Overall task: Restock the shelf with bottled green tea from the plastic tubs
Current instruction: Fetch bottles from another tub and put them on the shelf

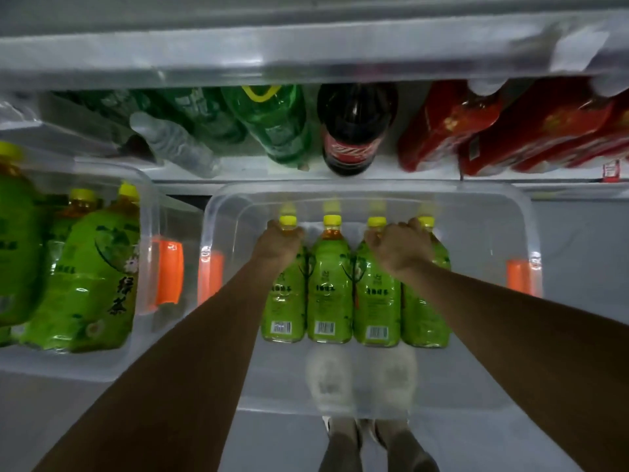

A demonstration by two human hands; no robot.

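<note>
Bottles of green tea, four abreast in the clear tub, long axes pointing at the shelf. Your left hand grips the outer-left neck; your right hand curls round the two right necks (equally near). Lift straight up, I'd judge.

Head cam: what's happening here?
A person is reaching both hands into a clear plastic tub on the floor that holds four green tea bottles in a row. The left hand grips the neck of the leftmost bottle; the right hand grips the necks of the two rightmost. The second bottle is untouched. A second tub on the left holds more. The shelf behind carries other drinks.
</note>
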